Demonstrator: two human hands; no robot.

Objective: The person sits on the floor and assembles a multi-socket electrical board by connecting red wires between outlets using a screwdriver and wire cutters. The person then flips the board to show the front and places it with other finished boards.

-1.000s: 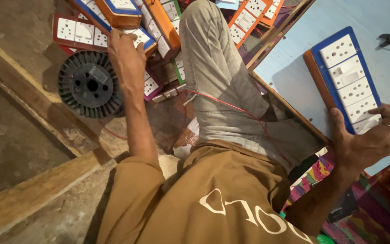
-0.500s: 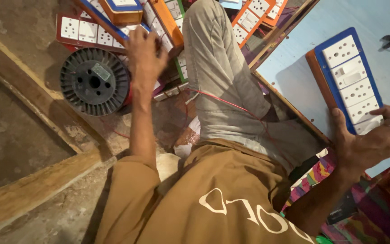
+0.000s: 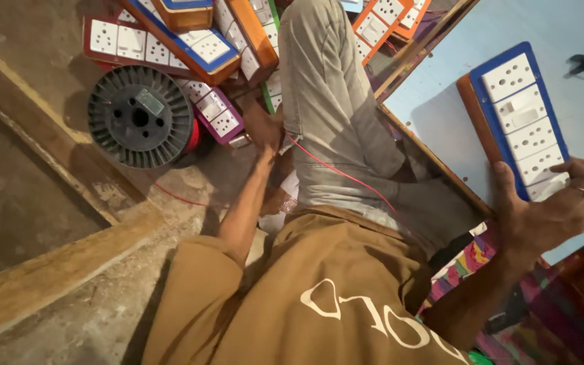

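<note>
Switchboard (image 3: 523, 125), blue-framed with white sockets, rests tilted on the pale blue table (image 3: 562, 40), its lower end clamped in the right hand (image 3: 549, 213). Left hand (image 3: 265, 132) reaches down beside the grey-trousered leg (image 3: 336, 108), pinching a red wire (image 3: 336, 172) near the black spool (image 3: 140, 116), with piled switchboards (image 3: 204, 47) crowding just beyond and bare floor (image 3: 21, 203) open leftward.

Soft even daylight, faint shadows, slight wide-angle edge distortion
</note>
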